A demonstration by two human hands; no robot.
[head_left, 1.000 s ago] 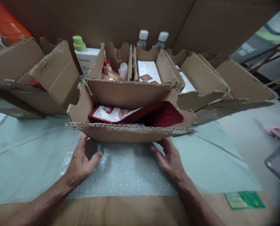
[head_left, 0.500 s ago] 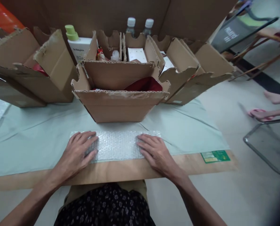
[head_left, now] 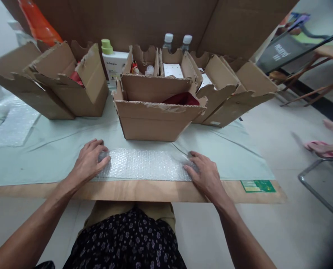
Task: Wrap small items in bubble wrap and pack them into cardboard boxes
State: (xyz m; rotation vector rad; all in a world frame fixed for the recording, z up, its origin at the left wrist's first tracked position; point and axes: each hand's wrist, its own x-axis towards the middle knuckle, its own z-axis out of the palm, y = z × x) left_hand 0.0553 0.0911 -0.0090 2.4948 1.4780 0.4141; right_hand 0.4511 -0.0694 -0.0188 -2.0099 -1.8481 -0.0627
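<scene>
A clear strip of bubble wrap [head_left: 148, 164] lies lengthwise along the front of the cloth-covered table. At its left end is my left hand [head_left: 89, 160], fingers curled over the end and thumb on the near side. My right hand [head_left: 204, 171] grips the opposite end in the same way, its thumb pointing inward over the wrap. Just behind the strip stands an open cardboard box [head_left: 159, 121] with a dark red item [head_left: 183, 99] partly showing inside; neither hand touches the box.
More open cardboard boxes stand left [head_left: 89, 89] and right [head_left: 230, 108]. A white bottle with a green cap [head_left: 114, 61] and two clear bottles [head_left: 168, 43] are behind. Other bubble wrap [head_left: 16, 119] lies far left. A green card [head_left: 258, 186] sits on the wooden edge. A person's feet [head_left: 323, 147] show at right.
My hands have moved apart, from lying flat on the bubble wrap to its two ends, fingers now curled around them. The camera view has shifted somewhat left.
</scene>
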